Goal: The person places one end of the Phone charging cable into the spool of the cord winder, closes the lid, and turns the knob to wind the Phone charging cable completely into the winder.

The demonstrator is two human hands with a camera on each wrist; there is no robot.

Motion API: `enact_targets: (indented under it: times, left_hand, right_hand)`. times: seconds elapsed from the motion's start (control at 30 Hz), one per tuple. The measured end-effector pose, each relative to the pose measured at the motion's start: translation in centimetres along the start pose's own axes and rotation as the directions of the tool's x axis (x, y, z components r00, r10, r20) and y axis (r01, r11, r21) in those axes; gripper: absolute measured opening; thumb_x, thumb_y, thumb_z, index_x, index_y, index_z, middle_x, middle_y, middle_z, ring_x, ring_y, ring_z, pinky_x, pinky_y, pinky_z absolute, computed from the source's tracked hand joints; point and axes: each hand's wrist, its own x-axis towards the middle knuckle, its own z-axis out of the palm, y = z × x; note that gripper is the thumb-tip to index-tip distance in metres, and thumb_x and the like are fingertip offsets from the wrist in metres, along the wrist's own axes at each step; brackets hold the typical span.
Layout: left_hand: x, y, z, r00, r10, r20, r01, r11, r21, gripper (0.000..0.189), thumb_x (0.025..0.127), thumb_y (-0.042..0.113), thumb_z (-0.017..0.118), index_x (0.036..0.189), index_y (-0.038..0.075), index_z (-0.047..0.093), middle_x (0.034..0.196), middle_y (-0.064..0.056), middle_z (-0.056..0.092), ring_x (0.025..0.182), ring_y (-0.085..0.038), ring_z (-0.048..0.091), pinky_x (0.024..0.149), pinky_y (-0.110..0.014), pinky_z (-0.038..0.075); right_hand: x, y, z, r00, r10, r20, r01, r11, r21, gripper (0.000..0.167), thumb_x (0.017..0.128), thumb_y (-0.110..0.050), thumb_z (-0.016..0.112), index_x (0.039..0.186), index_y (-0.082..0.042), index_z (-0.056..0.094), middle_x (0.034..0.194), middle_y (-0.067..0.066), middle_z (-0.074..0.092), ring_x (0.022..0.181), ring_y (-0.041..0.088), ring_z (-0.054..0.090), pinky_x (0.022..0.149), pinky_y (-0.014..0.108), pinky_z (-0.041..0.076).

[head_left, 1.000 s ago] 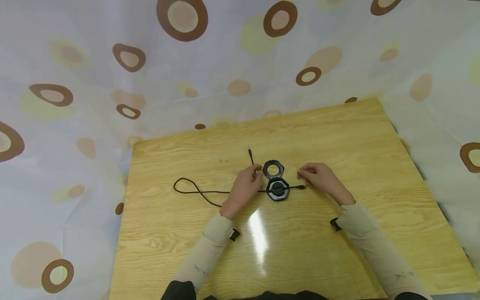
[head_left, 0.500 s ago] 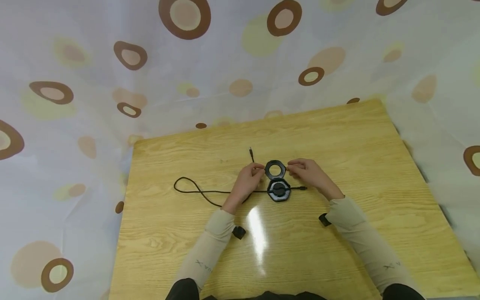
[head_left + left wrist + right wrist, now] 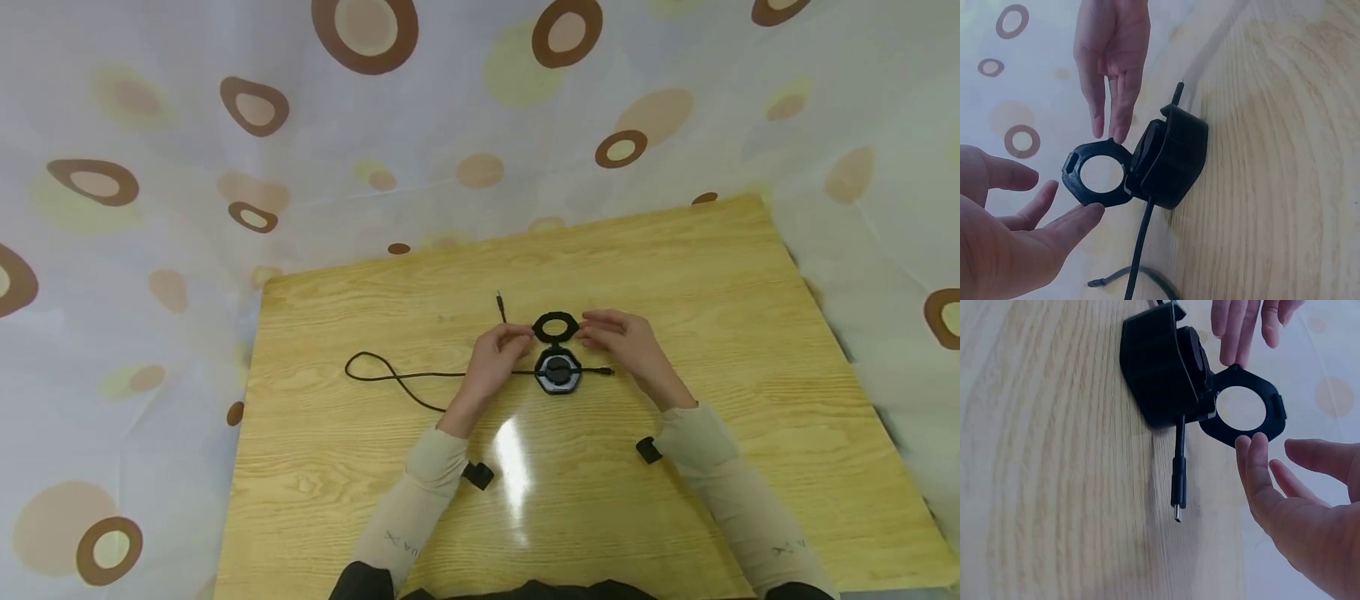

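A black hexagonal case lies on the table, its hinged lid swung up on the far side. The lid is a flat ring with a large round hole. A black cable runs through the case around a dark round core. One metal-tipped plug sticks out at the right. My left hand touches the lid's left edge with extended fingertips, thumb apart from it. From the other side, my right hand touches the lid's right edge with straight fingers, its thumb also apart.
Left of the case, the cable makes a loop on the wooden table. Its other plug points toward the back, beyond my left hand. A patterned curtain hangs behind the table's far edge.
My right hand has come in from the right to the lid. The lid has tilted up from lying nearly flat, with both hands at its edges. The case stays in place.
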Motion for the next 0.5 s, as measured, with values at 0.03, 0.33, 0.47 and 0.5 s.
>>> enact_targets:
  times: [0.03,0.33,0.47,0.5]
  left_hand:
    - [-0.2,0.0,0.0,1.000,0.009,0.000,-0.009,1.000,0.011,0.033,0.109,0.015,0.057,0.134,-0.004,0.066,0.149,-0.016,0.063,0.131,-0.039,0.065,0.111,-0.048,0.054]
    - [-2.4,-0.6,0.2,0.999,0.033,-0.010,-0.033,0.998,0.058,0.034,0.109,0.020,0.057,0.131,-0.003,0.068,0.147,-0.013,0.066,0.133,-0.031,0.066,0.111,-0.042,0.055]
    - [-3.2,-1.1,0.4,1.000,0.027,-0.007,-0.027,0.999,0.033,0.030,0.109,0.018,0.059,0.128,-0.002,0.069,0.146,-0.013,0.067,0.133,-0.030,0.067,0.111,-0.043,0.055]
    - [-3.4,-1.2,0.5,1.000,0.030,-0.010,-0.029,0.999,0.027,0.029,0.109,0.017,0.059,0.127,-0.003,0.070,0.145,-0.013,0.067,0.133,-0.030,0.067,0.110,-0.043,0.055]
  right_hand:
    - [-0.2,-0.1,0.1,1.000,-0.003,-0.015,0.003,1.000,-0.002,0.050,0.110,-0.014,0.058,0.152,0.011,0.047,0.148,0.034,0.057,0.105,0.000,0.074,0.099,0.026,0.060]
    - [-1.7,0.4,0.9,0.997,0.007,-0.080,-0.001,0.998,0.067,0.052,0.105,-0.017,0.067,0.144,0.015,0.053,0.104,-0.006,0.079,0.097,0.006,0.078,0.095,0.028,0.062]
    - [-2.2,0.8,1.1,0.996,0.000,-0.085,0.008,0.995,0.096,0.051,0.104,-0.008,0.066,0.146,0.016,0.049,0.095,-0.009,0.077,0.088,0.007,0.078,0.090,0.030,0.064]
    - [-2.2,0.9,1.2,0.996,-0.002,-0.086,0.010,0.995,0.100,0.051,0.104,-0.006,0.066,0.147,0.016,0.048,0.094,-0.010,0.076,0.087,0.006,0.078,0.089,0.030,0.064]
